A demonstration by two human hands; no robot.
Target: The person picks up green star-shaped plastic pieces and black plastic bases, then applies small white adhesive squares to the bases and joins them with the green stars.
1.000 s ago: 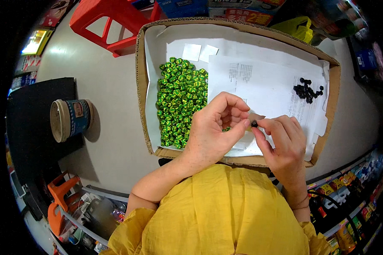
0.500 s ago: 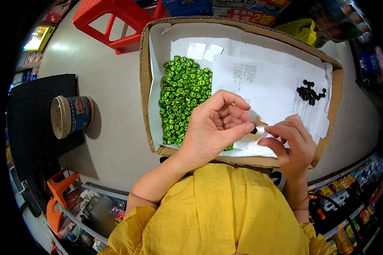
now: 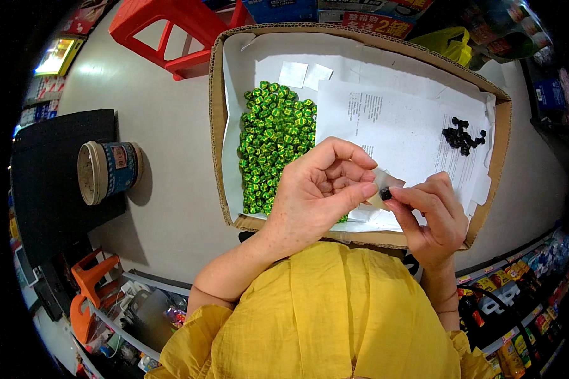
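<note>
My left hand [image 3: 316, 192] is over the lower middle of a shallow cardboard box, holding a small pale wrapper sheet [image 3: 382, 177] at the thumb and fingers. A small dark, faceted lump [image 3: 385, 194] lies against that sheet. From the right, my right hand [image 3: 435, 218] pinches the lump between thumb and forefinger. Left of my hands, a heap of small pieces in shiny green and yellow wrapping [image 3: 275, 142] covers part of the box floor. A loose cluster of similar black lumps [image 3: 463, 136] rests on white printed paper [image 3: 404, 120] at the box's right side.
The cardboard box [image 3: 360, 39] has a raised rim. Two small white squares [image 3: 293, 74] lie at its far side. Around it are a red plastic stool [image 3: 171, 28], a tub [image 3: 109, 172] on its side, a yellow bag [image 3: 449, 45] and shelves of packaged goods [image 3: 509, 303].
My right hand has moved slightly left, and its fingertips have closed on the black lump. The lump shows more fully at the pale sheet. My left hand stays nearly still.
</note>
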